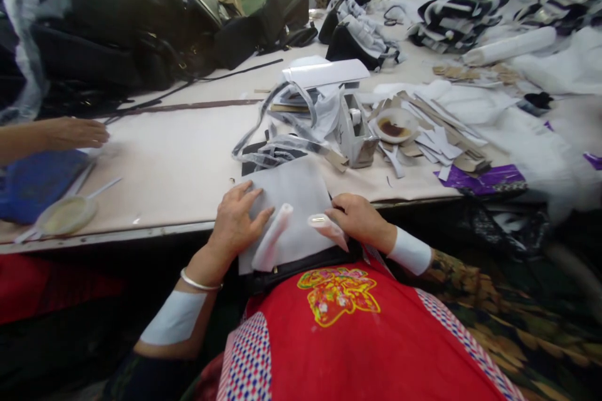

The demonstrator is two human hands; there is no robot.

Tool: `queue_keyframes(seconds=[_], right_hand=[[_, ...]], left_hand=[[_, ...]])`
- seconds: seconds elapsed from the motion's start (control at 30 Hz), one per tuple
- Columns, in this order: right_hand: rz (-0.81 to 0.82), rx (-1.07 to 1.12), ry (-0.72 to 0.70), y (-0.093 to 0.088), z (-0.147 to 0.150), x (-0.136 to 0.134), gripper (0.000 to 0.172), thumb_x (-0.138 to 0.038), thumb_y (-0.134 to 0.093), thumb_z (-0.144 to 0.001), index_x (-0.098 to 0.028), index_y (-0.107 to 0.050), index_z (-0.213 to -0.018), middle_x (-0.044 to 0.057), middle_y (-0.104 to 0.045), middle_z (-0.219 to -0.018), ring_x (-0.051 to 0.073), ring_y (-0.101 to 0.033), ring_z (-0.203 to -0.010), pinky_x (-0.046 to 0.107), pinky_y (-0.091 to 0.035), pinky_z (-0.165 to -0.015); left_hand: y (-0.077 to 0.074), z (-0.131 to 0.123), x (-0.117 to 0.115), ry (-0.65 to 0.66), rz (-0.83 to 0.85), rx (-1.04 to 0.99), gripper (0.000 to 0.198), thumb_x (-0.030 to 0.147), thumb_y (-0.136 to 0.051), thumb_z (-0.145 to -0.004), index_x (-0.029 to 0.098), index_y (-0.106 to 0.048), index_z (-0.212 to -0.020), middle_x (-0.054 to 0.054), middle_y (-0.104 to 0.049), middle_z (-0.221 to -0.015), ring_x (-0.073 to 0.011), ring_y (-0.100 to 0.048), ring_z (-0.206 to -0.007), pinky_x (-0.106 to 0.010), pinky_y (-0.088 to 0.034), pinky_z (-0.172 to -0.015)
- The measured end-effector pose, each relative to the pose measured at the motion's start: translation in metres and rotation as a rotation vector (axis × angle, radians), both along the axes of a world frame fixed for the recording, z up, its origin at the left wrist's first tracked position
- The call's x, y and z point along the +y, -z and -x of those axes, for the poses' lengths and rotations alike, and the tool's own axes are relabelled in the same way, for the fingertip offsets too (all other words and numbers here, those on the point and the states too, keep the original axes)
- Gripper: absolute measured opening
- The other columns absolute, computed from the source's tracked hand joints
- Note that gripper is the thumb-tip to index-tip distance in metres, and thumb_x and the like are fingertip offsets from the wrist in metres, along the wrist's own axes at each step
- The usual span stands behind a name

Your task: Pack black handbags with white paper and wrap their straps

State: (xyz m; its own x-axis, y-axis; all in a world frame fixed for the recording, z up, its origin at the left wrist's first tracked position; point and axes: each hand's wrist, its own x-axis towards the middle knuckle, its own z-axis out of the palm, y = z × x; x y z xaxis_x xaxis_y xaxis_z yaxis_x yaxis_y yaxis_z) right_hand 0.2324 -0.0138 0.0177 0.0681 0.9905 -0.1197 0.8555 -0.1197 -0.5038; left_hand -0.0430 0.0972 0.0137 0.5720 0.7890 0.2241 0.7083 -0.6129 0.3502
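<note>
My left hand (237, 216) lies flat with fingers spread on a white sheet of material (294, 194) at the table's near edge. A thick white handle or roll (273, 237) rests across the sheet beside that hand. My right hand (355, 219) is curled, pinching a small pale tool (320, 221) against the sheet's right side. A dark strip (301, 266) runs under the sheet's lower edge, just above my red apron.
Another person's hand (70, 133) rests at the left by a blue cloth (32, 182) and a shallow glue dish (66, 214). A second dish (396, 125), a grey metal device (355, 131), cut pieces and black bags crowd the table's (179, 163) middle and back.
</note>
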Motion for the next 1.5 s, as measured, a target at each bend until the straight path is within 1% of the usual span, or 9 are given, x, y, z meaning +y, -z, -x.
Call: queue_keyframes(seconds=[0.27, 0.5, 0.63, 0.73, 0.83, 1.07, 1.2, 1.33, 1.5], right_hand=[[0.188, -0.142, -0.136, -0.007, -0.014, 0.005, 0.021, -0.019, -0.051, -0.091, -0.016, -0.069, -0.081, 0.011, -0.074, -0.086, 0.022, -0.066, -0.080, 0.027, -0.041, -0.069], [0.227, -0.009, -0.166, 0.006, -0.010, -0.016, 0.023, -0.022, -0.048, -0.092, -0.016, -0.070, -0.092, 0.012, -0.076, -0.096, 0.024, -0.070, -0.086, 0.027, -0.045, -0.073], [0.211, -0.093, -0.179, 0.010, -0.020, -0.023, 0.022, -0.026, -0.049, -0.092, -0.016, -0.068, -0.099, 0.013, -0.075, -0.096, 0.027, -0.070, -0.087, 0.031, -0.046, -0.073], [0.159, -0.061, -0.147, 0.002, -0.034, -0.025, 0.019, -0.030, -0.055, -0.089, -0.019, -0.068, -0.096, 0.011, -0.075, -0.090, 0.026, -0.070, -0.081, 0.032, -0.048, -0.072], [0.033, 0.068, -0.046, -0.007, -0.037, -0.025, 0.024, -0.039, -0.052, -0.094, -0.022, -0.068, -0.097, 0.008, -0.074, -0.090, 0.024, -0.069, -0.081, 0.033, -0.050, -0.074], [-0.075, 0.169, -0.024, 0.004, -0.001, -0.024, 0.022, -0.039, -0.057, -0.091, -0.020, -0.054, -0.102, 0.000, -0.061, -0.069, 0.019, -0.059, -0.061, 0.032, -0.046, -0.061], [-0.038, 0.209, -0.029, 0.004, -0.011, -0.020, 0.021, -0.042, -0.054, -0.095, -0.021, -0.057, -0.095, 0.002, -0.066, -0.075, 0.020, -0.063, -0.068, 0.034, -0.048, -0.066], [-0.143, 0.218, 0.006, -0.012, -0.019, -0.012, 0.025, -0.043, -0.051, -0.097, -0.022, -0.063, -0.090, 0.005, -0.070, -0.083, 0.022, -0.065, -0.077, 0.035, -0.049, -0.072], [-0.323, 0.244, -0.120, -0.035, 0.004, 0.001, 0.019, -0.035, -0.052, -0.097, -0.022, -0.065, -0.091, 0.006, -0.069, -0.083, 0.020, -0.065, -0.076, 0.034, -0.050, -0.072]], left_hand=[[0.018, 0.046, -0.026, 0.106, 0.174, -0.111, 0.060, 0.041, -0.065, -0.088, 0.017, -0.051, -0.141, -0.017, -0.033, -0.159, -0.0310, -0.036, -0.146, -0.044, -0.036, -0.121], [0.010, 0.051, -0.033, 0.151, 0.233, -0.092, 0.060, 0.033, -0.062, -0.089, 0.019, -0.049, -0.146, -0.013, -0.030, -0.163, -0.0307, -0.033, -0.148, -0.044, -0.033, -0.123], [0.003, 0.059, -0.028, 0.121, 0.238, -0.196, 0.042, 0.025, -0.056, -0.092, 0.017, -0.061, -0.134, -0.013, -0.050, -0.150, -0.0260, -0.048, -0.139, -0.041, -0.040, -0.118], [0.001, 0.071, -0.023, -0.077, 0.175, -0.335, 0.026, 0.026, -0.057, -0.094, 0.018, -0.071, -0.114, -0.010, -0.071, -0.120, -0.0222, -0.066, -0.114, -0.037, -0.051, -0.106], [-0.001, 0.076, -0.019, -0.248, 0.170, -0.410, 0.021, 0.030, -0.058, -0.094, 0.020, -0.072, -0.106, -0.007, -0.075, -0.106, -0.0210, -0.070, -0.101, -0.036, -0.055, -0.097], [-0.010, 0.046, -0.017, -0.084, 0.209, -0.333, 0.018, 0.032, -0.057, -0.093, 0.021, -0.071, -0.095, -0.008, -0.073, -0.098, -0.0222, -0.068, -0.094, -0.037, -0.054, -0.089], [-0.021, 0.036, 0.009, -0.208, 0.190, -0.379, 0.020, 0.036, -0.060, -0.090, 0.021, -0.072, -0.083, -0.006, -0.073, -0.086, -0.0216, -0.067, -0.084, -0.035, -0.053, -0.084], [-0.027, 0.019, 0.063, -0.484, 0.684, -0.840, 0.022, 0.035, -0.079, -0.076, 0.018, -0.073, -0.089, -0.007, -0.074, -0.086, -0.0201, -0.068, -0.083, -0.030, -0.054, -0.078], [-0.023, -0.014, 0.124, -0.547, 1.010, -1.078, 0.025, 0.031, -0.077, -0.081, 0.010, -0.064, -0.083, -0.013, -0.070, -0.076, -0.0201, -0.068, -0.068, -0.032, -0.057, -0.061]])
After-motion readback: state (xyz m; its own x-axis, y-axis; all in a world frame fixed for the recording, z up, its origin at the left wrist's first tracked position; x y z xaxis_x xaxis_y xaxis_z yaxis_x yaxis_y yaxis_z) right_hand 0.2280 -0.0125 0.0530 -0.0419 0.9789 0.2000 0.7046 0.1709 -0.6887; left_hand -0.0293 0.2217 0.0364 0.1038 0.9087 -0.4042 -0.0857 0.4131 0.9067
